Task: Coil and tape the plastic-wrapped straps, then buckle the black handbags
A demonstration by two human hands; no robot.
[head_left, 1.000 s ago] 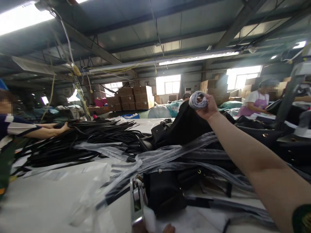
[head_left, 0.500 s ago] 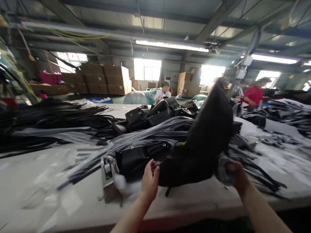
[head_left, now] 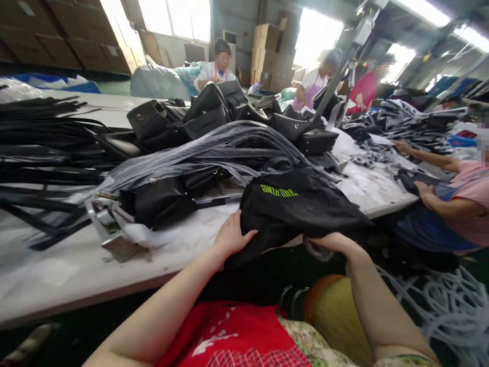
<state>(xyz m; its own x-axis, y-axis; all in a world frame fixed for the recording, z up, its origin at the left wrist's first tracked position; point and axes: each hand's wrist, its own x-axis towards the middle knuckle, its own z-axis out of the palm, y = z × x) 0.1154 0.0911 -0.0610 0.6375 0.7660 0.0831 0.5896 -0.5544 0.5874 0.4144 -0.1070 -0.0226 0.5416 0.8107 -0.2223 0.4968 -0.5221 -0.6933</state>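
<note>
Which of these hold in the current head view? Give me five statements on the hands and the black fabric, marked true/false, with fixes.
1. The left hand touches the black fabric. True.
2. The right hand is empty. False: it holds a roll below the fabric's near edge.
3. The fabric bears yellow-green lettering. True.
4. The metal fixture stands to the right of the fabric in the picture. False: it stands to the left.
5. Black bags are piled beyond the fabric. True.
</note>
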